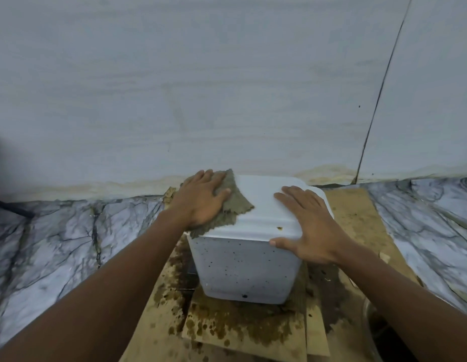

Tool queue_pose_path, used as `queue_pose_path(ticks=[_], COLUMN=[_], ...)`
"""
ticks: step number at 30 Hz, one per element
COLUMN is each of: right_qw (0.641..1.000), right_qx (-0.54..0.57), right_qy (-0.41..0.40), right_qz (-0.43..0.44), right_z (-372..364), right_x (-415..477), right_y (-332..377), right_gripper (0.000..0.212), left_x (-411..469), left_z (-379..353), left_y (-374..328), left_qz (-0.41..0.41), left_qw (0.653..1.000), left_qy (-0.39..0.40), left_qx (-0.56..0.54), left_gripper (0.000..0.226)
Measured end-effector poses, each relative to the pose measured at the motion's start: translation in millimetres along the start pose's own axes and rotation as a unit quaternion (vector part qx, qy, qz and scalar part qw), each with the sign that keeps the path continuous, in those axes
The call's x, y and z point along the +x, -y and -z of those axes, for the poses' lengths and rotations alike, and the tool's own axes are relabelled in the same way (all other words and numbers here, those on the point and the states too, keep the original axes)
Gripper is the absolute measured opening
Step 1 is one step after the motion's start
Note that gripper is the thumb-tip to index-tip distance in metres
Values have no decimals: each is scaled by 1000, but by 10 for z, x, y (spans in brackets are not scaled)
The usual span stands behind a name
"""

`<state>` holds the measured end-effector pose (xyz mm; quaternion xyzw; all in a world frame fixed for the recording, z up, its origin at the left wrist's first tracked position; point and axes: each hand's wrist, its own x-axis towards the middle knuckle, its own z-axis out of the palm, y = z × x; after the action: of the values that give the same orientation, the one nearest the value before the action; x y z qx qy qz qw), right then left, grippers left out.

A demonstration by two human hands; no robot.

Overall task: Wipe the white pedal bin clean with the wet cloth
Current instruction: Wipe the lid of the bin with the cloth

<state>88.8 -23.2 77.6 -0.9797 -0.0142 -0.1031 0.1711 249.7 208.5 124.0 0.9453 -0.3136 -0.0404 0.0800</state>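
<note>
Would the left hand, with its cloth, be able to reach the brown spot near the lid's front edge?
Probably yes: the left hand presses the cloth flat on the lid, and bare lid lies between it and the brown spot.

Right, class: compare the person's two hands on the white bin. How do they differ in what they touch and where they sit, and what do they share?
The left hand presses flat on a grey-brown cloth, while the right hand lies bare on the bin lid. The left hand covers the lid's far left corner; the right hand sits at the near right edge, thumb over the front rim. Both are flat, fingers spread, palms down on the lid.
</note>
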Motion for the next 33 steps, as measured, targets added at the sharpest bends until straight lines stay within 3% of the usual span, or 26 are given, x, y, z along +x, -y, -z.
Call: queue_pose_path(ticks=[3,7,11,14,21,24,29,33], right_qw=[1000,1000,1000,1000,1000,1000,999,999], right_qx=[2,2,4,14,-8,-2,7,5], right_qy=[-3,-11,-17,-17,-23,-28,-40,-36], right_qz=[-9,-8,0,-2,5,2,10,12], right_z=[0,29,27,17,-47,-60,-77,-84], right_x=[-15,-36,-29,2,36,29,-7,21], right_y=[-50,-85,-44,-13,5,-61,-111,-53], right_gripper=[104,103,104,102,100,100,98,97], left_x=[185,56,-290,-468,107,203,-205,-117], left_z=[-19,-109,-157,-97,18,-16,-194,-72], left_y=[-218,-543,-411,-137,70,-328,-567,-195], left_qz=[-4,-74,-120,-103,41,9,-121,-71], left_qw=[1000,997,993,994,999,999,992,997], left_qy=[13,17,-10,-16,23,33,9,6], left_qx=[20,14,1,-9,-10,12,16,-33], left_gripper=[66,64,61,60,66,67,63,64])
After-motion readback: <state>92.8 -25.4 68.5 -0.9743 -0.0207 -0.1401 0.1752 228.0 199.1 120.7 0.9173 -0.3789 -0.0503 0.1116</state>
